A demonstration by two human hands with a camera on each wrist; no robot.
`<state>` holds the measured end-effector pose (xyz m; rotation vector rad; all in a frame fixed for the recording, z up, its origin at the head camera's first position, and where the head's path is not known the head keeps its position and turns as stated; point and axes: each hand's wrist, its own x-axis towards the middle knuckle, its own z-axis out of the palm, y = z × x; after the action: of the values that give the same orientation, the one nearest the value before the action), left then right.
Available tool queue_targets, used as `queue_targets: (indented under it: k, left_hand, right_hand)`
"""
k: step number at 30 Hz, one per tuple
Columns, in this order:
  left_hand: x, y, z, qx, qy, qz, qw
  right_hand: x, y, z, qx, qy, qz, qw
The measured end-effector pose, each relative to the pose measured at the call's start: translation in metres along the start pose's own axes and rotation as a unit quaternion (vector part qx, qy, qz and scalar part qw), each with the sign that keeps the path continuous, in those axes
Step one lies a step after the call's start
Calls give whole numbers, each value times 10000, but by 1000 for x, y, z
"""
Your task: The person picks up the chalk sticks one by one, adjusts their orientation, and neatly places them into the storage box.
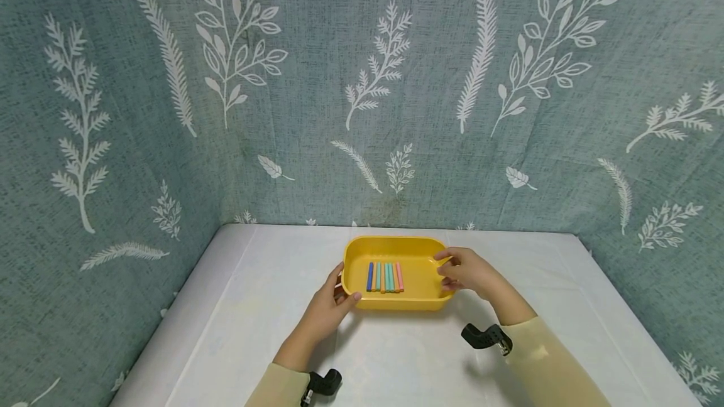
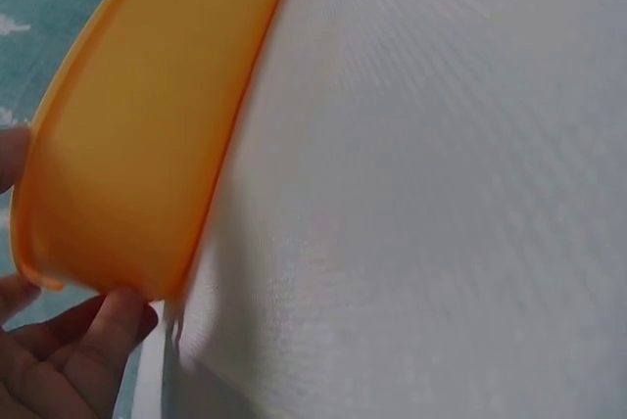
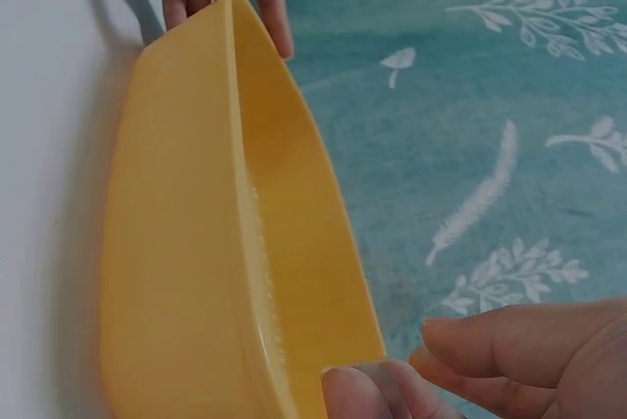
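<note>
A yellow plastic tray [image 1: 390, 303] with rounded corners is at the middle of the white table. Inside, a row of slim coloured sticks [image 1: 386, 277], like chalk, lies side by side in blue, orange, green and pink. My left hand [image 1: 327, 306] grips the tray's left end, thumb on the near corner and fingers by the outer side. Over the right end, my right hand [image 1: 466, 272] has its fingers spread and loosely bent, fingertips over the inside. The right wrist view shows its thumb [image 3: 355, 395] by the rim; whether it touches the tray I cannot tell.
A white cloth [image 1: 237, 331] covers the table. Green leaf-patterned fabric [image 1: 317, 112] hangs behind the table and along both sides. A black wrist mount [image 1: 486, 336] sits at each sleeve cuff, close above the table.
</note>
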<state>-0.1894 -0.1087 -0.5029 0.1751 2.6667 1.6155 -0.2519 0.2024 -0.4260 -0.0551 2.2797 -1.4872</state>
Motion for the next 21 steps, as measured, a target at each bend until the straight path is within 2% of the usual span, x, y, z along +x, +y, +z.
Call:
queue_targets:
  k: [9, 17, 21]
  left_hand:
    - [1, 1, 2, 44, -30, 78, 10000]
    - [0, 4, 2, 108, -85, 210, 9997]
    - [1, 3, -1, 267, -38, 172, 9995]
  right_hand:
    - [-18, 8, -19, -4, 277, -243, 9993]
    - [-33, 20, -33, -349, 531, -673, 9957]
    - [-38, 28, -39, -533, 686, -813, 9929]
